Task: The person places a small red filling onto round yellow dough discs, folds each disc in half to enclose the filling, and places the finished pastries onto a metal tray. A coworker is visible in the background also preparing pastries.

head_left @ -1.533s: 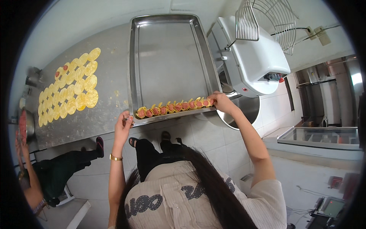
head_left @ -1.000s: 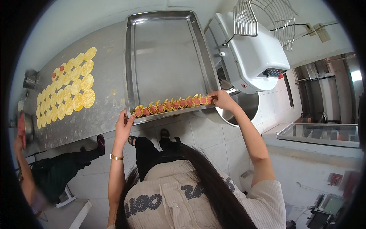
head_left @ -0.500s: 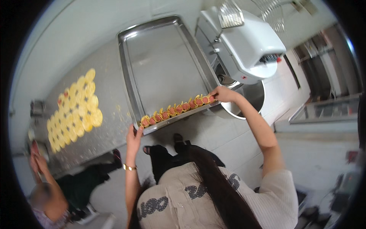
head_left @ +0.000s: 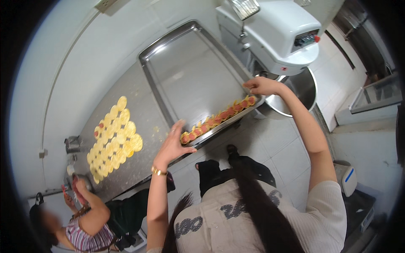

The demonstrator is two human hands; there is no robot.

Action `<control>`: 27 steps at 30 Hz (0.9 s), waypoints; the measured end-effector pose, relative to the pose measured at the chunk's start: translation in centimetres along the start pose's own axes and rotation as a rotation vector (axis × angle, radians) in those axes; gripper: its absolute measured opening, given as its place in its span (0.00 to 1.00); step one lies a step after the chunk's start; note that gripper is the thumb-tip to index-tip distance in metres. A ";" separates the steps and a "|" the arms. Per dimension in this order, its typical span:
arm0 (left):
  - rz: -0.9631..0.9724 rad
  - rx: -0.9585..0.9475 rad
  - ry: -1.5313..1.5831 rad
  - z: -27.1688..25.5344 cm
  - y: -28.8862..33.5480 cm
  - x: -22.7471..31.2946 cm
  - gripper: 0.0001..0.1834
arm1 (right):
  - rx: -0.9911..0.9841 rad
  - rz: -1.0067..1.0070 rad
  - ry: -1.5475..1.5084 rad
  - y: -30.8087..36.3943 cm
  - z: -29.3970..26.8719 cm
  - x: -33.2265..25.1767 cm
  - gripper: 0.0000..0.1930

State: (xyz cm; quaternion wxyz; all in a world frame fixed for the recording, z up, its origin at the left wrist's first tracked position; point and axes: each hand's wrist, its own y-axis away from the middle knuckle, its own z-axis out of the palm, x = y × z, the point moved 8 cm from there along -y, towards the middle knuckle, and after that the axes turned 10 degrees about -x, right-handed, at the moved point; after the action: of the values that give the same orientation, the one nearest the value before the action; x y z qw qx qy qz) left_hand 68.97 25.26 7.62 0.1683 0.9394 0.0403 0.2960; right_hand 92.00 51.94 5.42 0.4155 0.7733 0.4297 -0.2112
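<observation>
A row of pink, sausage-like slices wrapped in yellow dough rounds (head_left: 219, 119) lies along the near edge of a large metal tray (head_left: 185, 78). My left hand (head_left: 171, 145), fingers spread and a gold band at its wrist, is beside the row's left end at the tray's near-left corner. Above the right end, by the tray's right rim, is my right hand (head_left: 265, 86); its fingers are loosely bent, with nothing visible in them. Left of the tray, overlapping yellow dough rounds (head_left: 113, 141) form a sheet on the metal table, with a few pink slices at its left edge.
A white mixer (head_left: 278, 33) with a steel bowl (head_left: 297, 95) stands right of the tray. At the table's lower left a co-worker (head_left: 93, 215) holds something reddish. A metal cup (head_left: 72, 144) is near the wall. Tiled floor (head_left: 270, 143) lies below the table edge.
My left hand has come off the tray corner and spread its fingers. My right hand has left the row's right end and moved up along the rim. The view has shifted.
</observation>
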 end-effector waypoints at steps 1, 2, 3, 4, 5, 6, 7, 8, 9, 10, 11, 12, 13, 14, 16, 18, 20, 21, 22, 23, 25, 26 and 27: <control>-0.002 -0.066 -0.018 0.4 -0.7 -0.1 0.56 | -0.018 0.019 0.021 -0.2 0.4 -0.2 0.26; 0.007 -0.125 -0.044 0.9 -1.2 -0.2 0.57 | -0.019 -0.008 0.008 -0.2 0.9 -0.7 0.26; -0.010 -0.190 -0.056 1.4 -1.7 -0.5 0.57 | -0.039 -0.015 -0.006 -0.5 1.3 -1.0 0.26; -0.018 -0.250 -0.076 1.9 -2.1 -0.7 0.57 | -0.060 -0.006 -0.018 -0.6 1.7 -1.0 0.26; -0.021 -0.311 -0.094 2.5 -2.2 -0.9 0.58 | -0.079 -0.010 -0.035 -0.7 2.1 -1.2 0.27; 0.023 -0.257 -0.197 2.3 -2.3 -0.5 0.53 | -0.059 -0.027 -0.023 -0.7 2.2 -1.4 0.26; 0.012 -0.264 -0.173 2.4 -2.4 -0.7 0.51 | -0.043 -0.043 -0.029 -0.7 2.4 -1.6 0.27; -0.027 -0.299 -0.172 2.5 -2.5 -1.1 0.49 | -0.023 -0.066 -0.038 -0.8 2.5 -1.8 0.27; -0.055 -0.320 -0.173 2.5 -2.5 -1.4 0.46 | -0.006 -0.079 -0.047 -0.8 2.5 -1.9 0.27; -0.067 -0.323 -0.161 2.6 -2.4 -1.5 0.44 | -0.005 -0.094 -0.032 -0.9 2.6 -2.0 0.27; -0.069 -0.314 -0.152 2.4 -2.2 -1.6 0.42 | -0.007 -0.096 -0.017 -1.0 2.8 -1.9 0.27; -0.073 -0.306 -0.138 2.3 -2.1 -1.6 0.40 | -0.008 -0.100 -0.002 -1.1 2.9 -1.9 0.27; -0.075 -0.295 -0.165 2.2 -2.0 -1.6 0.40 | -0.018 -0.090 0.005 -1.2 3.0 -1.8 0.27; -0.079 -0.287 -0.187 2.1 -1.9 -1.5 0.39 | -0.028 -0.080 0.013 -1.3 3.2 -1.6 0.27; -0.086 -0.273 -0.208 1.9 -1.8 -1.5 0.38 | -0.032 -0.071 0.008 -1.4 3.3 -1.4 0.27; -0.097 -0.265 -0.209 1.7 -1.8 -1.3 0.37 | -0.029 -0.052 -0.018 -1.3 3.3 -1.2 0.26; -0.138 -0.301 -0.200 1.8 -1.7 -1.5 0.39 | -0.056 -0.025 -0.015 -1.2 3.4 -1.2 0.25; -0.152 -0.308 -0.197 1.8 -1.7 -1.5 0.40 | -0.073 0.004 -0.019 -1.1 3.4 -1.1 0.24; -0.134 -0.274 -0.166 1.6 -1.7 -1.1 0.41 | -0.073 0.001 -0.013 -0.9 3.3 -1.3 0.24; -0.109 -0.228 -0.133 1.5 -1.6 -0.8 0.42 | -0.075 0.003 -0.011 -0.8 3.3 -1.4 0.24; -0.026 -0.155 -0.081 1.3 -1.9 0.1 0.45 | -0.065 0.002 -0.014 -0.4 3.1 -1.5 0.25; 0.032 -0.127 -0.062 1.4 -2.3 0.7 0.46 | -0.054 0.000 -0.017 -0.3 3.1 -1.5 0.26; 0.092 -0.095 -0.046 1.4 -2.7 1.3 0.47 | -0.037 -0.031 -0.024 -0.1 3.0 -1.5 0.26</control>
State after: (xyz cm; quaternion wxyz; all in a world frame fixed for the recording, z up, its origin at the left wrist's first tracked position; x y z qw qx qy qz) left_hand 70.85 27.60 6.36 0.1999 0.9378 -0.0208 0.2831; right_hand 91.17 48.76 4.72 0.4316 0.7562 0.4405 -0.2188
